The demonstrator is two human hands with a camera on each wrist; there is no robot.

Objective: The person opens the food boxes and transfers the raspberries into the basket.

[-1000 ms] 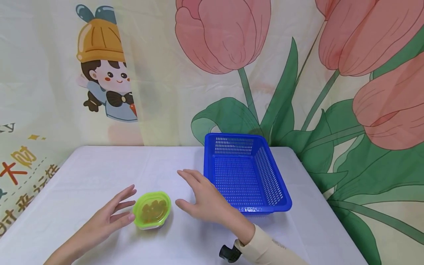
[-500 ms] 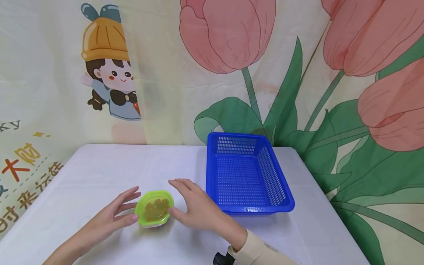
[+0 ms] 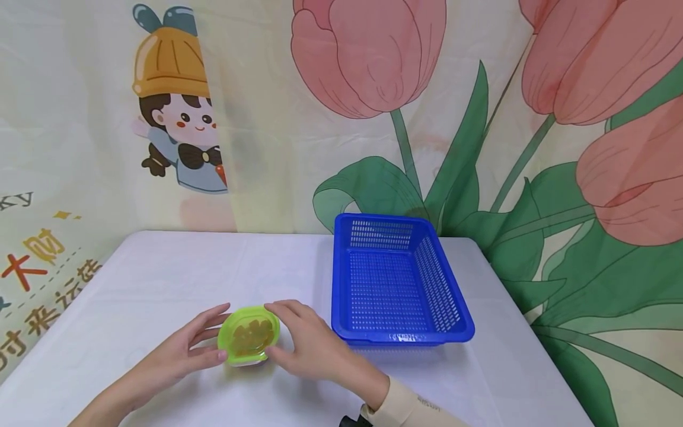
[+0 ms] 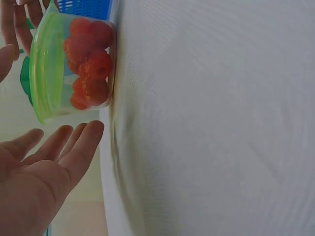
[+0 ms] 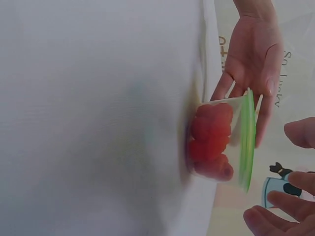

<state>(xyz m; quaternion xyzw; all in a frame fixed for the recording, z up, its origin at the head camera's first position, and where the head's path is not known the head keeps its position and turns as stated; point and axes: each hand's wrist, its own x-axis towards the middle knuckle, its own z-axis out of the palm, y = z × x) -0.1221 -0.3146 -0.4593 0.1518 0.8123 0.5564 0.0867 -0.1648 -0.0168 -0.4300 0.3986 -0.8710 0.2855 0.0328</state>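
Note:
A small clear plastic container with a lime-green lid [image 3: 248, 335] stands upright on the white-covered table. Through its side, in the left wrist view, show several red raspberries [image 4: 88, 64]. My left hand [image 3: 178, 354] is at the container's left side, thumb and fingers spread; the left wrist view shows a gap between fingertips and container. On the opposite side is my right hand [image 3: 315, 344], thumb and fingers apart, close to the lid's right edge. In the right wrist view the right fingers [image 5: 290, 206] are also separate from the container.
A blue perforated plastic basket [image 3: 384, 290] stands on the table to the right of the container, behind my right forearm. The white-covered table [image 3: 187, 273] reaches back to a printed cloth backdrop [image 3: 256, 118] with tulips and a cartoon figure.
My right hand has moved left and nearer, from beside the basket to the container's right edge. My left hand has shifted slightly. The container stays on the table.

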